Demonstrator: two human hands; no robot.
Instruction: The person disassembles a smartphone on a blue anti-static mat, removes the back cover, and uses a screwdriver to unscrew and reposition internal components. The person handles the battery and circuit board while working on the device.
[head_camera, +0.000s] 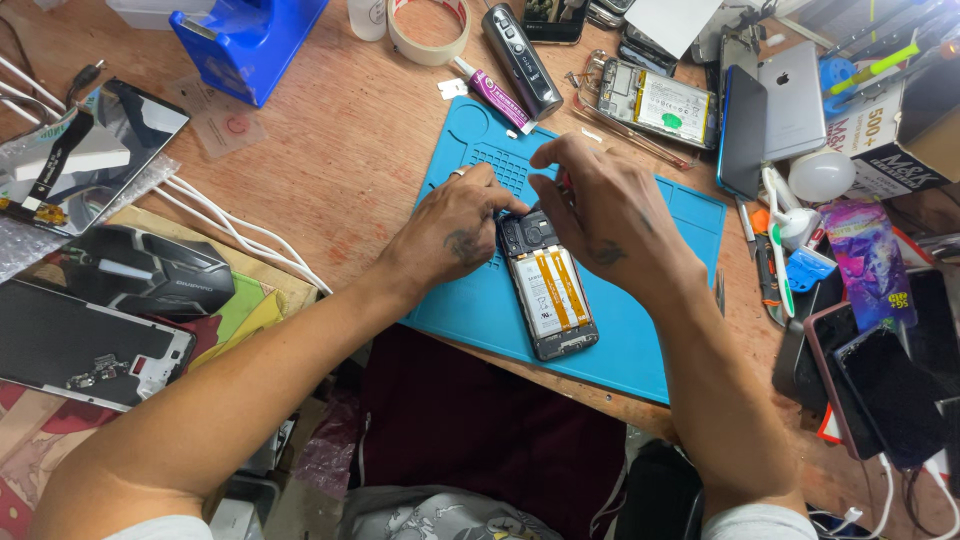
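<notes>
Single head-worn view — steeply downward, close over the cluttered workbench (330, 150).

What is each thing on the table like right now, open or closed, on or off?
Phone: back cover off, battery showing, lying on the blue mat.
Second phone: also opened, insides showing.
Left hand: touching the phone's top end.
Right hand: fingers bent over the phone's top end.
Tape roll: lying flat.
Glue tube: lying down, cap on.
Dark phones: screens off.
</notes>
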